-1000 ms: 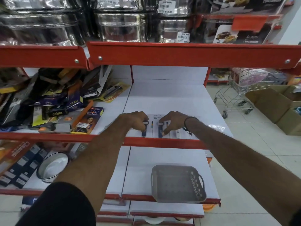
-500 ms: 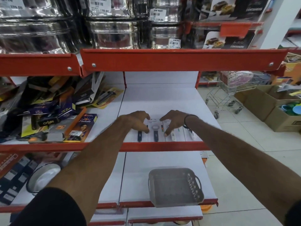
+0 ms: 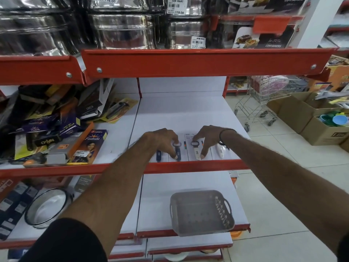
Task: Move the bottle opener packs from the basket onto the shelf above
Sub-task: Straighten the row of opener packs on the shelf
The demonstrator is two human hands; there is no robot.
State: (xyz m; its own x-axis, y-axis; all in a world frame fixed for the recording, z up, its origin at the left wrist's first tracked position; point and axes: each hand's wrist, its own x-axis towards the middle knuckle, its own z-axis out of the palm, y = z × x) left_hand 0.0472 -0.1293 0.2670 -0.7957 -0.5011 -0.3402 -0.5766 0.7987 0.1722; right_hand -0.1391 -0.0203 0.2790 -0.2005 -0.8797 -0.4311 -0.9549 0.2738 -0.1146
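**White card packs lined up at the shelf lip, basket bare below**

Four bottle opener packs (image 3: 186,150) lie flat in a row at the front of the white shelf (image 3: 181,114), just behind its red edge: two with dark blue handles on the left, two with white handles on the right. The left hand (image 3: 162,139) rests on a blue-handled pack, fingers curled down and pressing rather than gripping. The right hand (image 3: 206,138) arches over a white-handled pack, fingertips touching the card at its top and near end; neither hand lifts anything. The grey plastic basket (image 3: 202,212) on the shelf below looks empty, so the transfer seems essentially done and only straightening remains.

Risks, as I judge them: the packs sit very close to the front lip, so a nudge toward the person could tip one over the edge and down toward the basket. Slick card may skate or overlap its neighbour when pushed. The basket itself overhangs its shelf front slightly and a withdrawing forearm might knock it.

Readable writing: price stickers (image 3: 177,6) marked "NINE MART" and "119.00", another "139.00"; boxes printed "CONTAINERS" (image 3: 272,45); a "Fudeda" box (image 3: 90,144); a black "Orpat" box (image 3: 47,141). The print on the opener packs is too small to read.
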